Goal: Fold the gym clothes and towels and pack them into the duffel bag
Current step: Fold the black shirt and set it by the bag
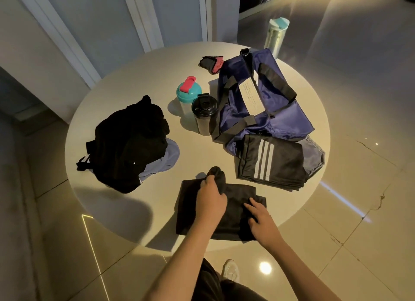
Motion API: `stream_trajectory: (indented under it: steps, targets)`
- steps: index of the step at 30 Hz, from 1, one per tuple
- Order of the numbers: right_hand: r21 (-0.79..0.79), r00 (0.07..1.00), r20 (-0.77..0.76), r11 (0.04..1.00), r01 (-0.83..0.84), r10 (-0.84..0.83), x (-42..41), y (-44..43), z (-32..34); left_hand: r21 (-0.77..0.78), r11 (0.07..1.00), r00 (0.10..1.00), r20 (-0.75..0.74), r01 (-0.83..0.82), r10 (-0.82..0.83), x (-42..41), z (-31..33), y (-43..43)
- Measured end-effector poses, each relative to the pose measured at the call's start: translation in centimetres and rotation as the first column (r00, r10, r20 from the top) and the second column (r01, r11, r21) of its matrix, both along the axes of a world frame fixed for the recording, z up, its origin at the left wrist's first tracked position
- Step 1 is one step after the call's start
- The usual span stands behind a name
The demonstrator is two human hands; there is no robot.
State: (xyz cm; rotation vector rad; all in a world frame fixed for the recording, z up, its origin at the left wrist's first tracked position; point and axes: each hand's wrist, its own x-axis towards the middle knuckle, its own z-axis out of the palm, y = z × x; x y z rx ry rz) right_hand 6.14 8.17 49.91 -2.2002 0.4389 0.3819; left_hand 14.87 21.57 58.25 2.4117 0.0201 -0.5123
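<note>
A dark garment (190, 211) lies flat at the near edge of the round white table (134, 202). My left hand (211, 199) is closed on a bunched corner of it, lifted a little above the cloth. My right hand (261, 220) presses flat on its right part, fingers spread. A folded black garment with white stripes (271, 164) rests to the right, against the blue duffel bag (258, 98). A heap of black clothes (128, 143) sits at the left on a pale blue piece (170, 152).
Two shaker bottles stand mid-table: a teal one with a red lid (187, 92) and a black one (203, 114). A black and pink glove (211, 64) lies at the back. A tall pale bottle (275, 36) stands behind the bag. Tiled floor surrounds the table.
</note>
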Motion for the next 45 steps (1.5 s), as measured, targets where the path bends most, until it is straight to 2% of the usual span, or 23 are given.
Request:
stream_trajectory:
  steps: [2, 4, 6, 8, 9, 11, 12, 14, 17, 20, 23, 25, 27, 29, 31, 32, 34, 35, 37, 39, 40, 43, 45]
  targets:
    - [0.184, 0.993, -0.017, 0.976, 0.116, -0.115, 0.2, -0.2, 0.2, -0.018, 0.999, 0.999, -0.016, 0.043, -0.043, -0.4, -0.7, -1.0]
    - [0.378, 0.956, -0.107, 0.878, 0.294, -0.275, 0.4, -0.3, 0.7, -0.117, 0.990, 0.992, -0.089, 0.075, -0.086, -0.8, -1.3, -1.5]
    - [0.462, 0.913, -0.201, 0.788, 0.407, -0.354, 0.5, -0.5, 0.9, -0.240, 0.966, 0.982, -0.141, 0.093, -0.130, -1.0, -1.7, -1.2]
    - [0.464, 0.909, -0.209, 0.781, 0.418, -0.362, 0.7, -0.6, 1.0, -0.258, 0.956, 0.986, -0.061, 0.135, -0.156, -1.0, -2.0, -0.1]
    - [0.439, 0.918, -0.188, 0.807, 0.396, -0.349, 0.8, -0.6, 1.1, -0.205, 0.968, 0.989, 0.027, 0.147, -0.144, -0.9, -2.3, 0.7]
    - [0.370, 0.932, -0.134, 0.855, 0.363, -0.337, 1.0, -0.3, 0.7, 0.005, 0.987, 0.966, 0.209, 0.158, -0.156, -0.3, -3.1, 2.5]
    - [0.343, 0.935, -0.105, 0.870, 0.354, -0.339, 1.1, -0.1, 0.6, 0.118, 0.979, 0.952, 0.239, 0.166, -0.190, -0.1, -3.6, 3.4]
    - [0.229, 0.941, -0.057, 0.913, 0.338, -0.334, 1.4, 0.4, 0.5, 0.252, 0.937, 0.952, 0.124, 0.242, -0.279, 0.3, -4.5, 4.7]
    - [0.085, 0.941, -0.034, 0.937, 0.340, -0.338, 1.9, 0.5, -0.1, 0.282, 0.875, 0.918, -0.060, 0.393, -0.393, -0.1, -5.7, 5.6]
    - [0.024, 0.930, -0.031, 0.930, 0.366, -0.366, 2.0, 0.1, -0.1, 0.276, 0.883, 0.921, -0.022, 0.380, -0.390, -0.7, -6.3, 6.1]
    - [-0.115, 0.936, 0.091, 0.930, 0.348, -0.339, 1.5, 0.1, 0.0, 0.228, 0.911, 0.935, 0.007, 0.345, -0.356, -1.0, -6.4, 6.7]
    - [-0.172, 0.936, 0.179, 0.927, 0.335, -0.305, 0.9, 0.7, 0.1, 0.258, 0.892, 0.924, -0.001, 0.371, -0.383, -1.1, -6.3, 7.0]
    - [-0.206, 0.949, 0.204, 0.938, 0.280, -0.239, 0.4, 1.4, -0.1, 0.285, 0.882, 0.923, -0.028, 0.376, -0.384, -1.0, -6.3, 7.0]
    - [-0.189, 0.970, 0.145, 0.957, 0.221, -0.195, 0.2, 1.8, -0.3, 0.171, 0.939, 0.955, -0.079, 0.297, -0.288, -0.5, -6.4, 6.5]
    - [-0.107, 0.969, 0.090, 0.965, 0.239, -0.230, 0.5, 1.6, -0.4, -0.092, 0.992, 0.976, -0.192, 0.088, -0.104, 0.5, -6.2, 5.4]
    - [-0.036, 0.958, 0.068, 0.959, 0.282, -0.280, 0.6, 1.3, -0.2, -0.210, 0.977, 0.964, -0.264, -0.030, -0.027, 1.1, -6.0, 4.8]
    - [0.095, 0.936, 0.015, 0.932, 0.348, -0.351, 0.8, 0.5, 0.1, -0.339, 0.932, 0.927, -0.375, -0.128, -0.009, 1.8, -5.4, 3.4]
    - [0.140, 0.933, -0.008, 0.924, 0.357, -0.360, 0.8, 0.1, 0.4, -0.353, 0.932, 0.921, -0.386, -0.084, -0.063, 1.9, -5.2, 2.9]
    - [0.228, 0.925, -0.055, 0.897, 0.379, -0.377, 0.8, -0.4, 1.0, -0.284, 0.953, 0.942, -0.276, 0.111, -0.192, 1.7, -5.3, 2.3]
    - [0.275, 0.913, -0.078, 0.872, 0.405, -0.400, 0.7, -0.5, 1.2, -0.097, 0.953, 0.955, -0.045, 0.286, -0.292, 0.8, -5.0, 2.4]
    - [0.288, 0.910, -0.080, 0.865, 0.411, -0.406, 0.7, -0.5, 1.2, -0.022, 0.935, 0.933, 0.079, 0.355, -0.352, 0.3, -4.7, 2.4]
    - [0.329, 0.904, -0.082, 0.845, 0.422, -0.419, 0.6, -0.6, 0.9, 0.097, 0.813, 0.755, 0.323, 0.574, -0.571, -1.3, -3.2, 1.7]
    - [0.354, 0.893, -0.096, 0.823, 0.444, -0.440, 0.7, -0.7, 0.9, 0.157, 0.706, 0.648, 0.300, 0.690, -0.700, -2.3, -2.7, 1.0]
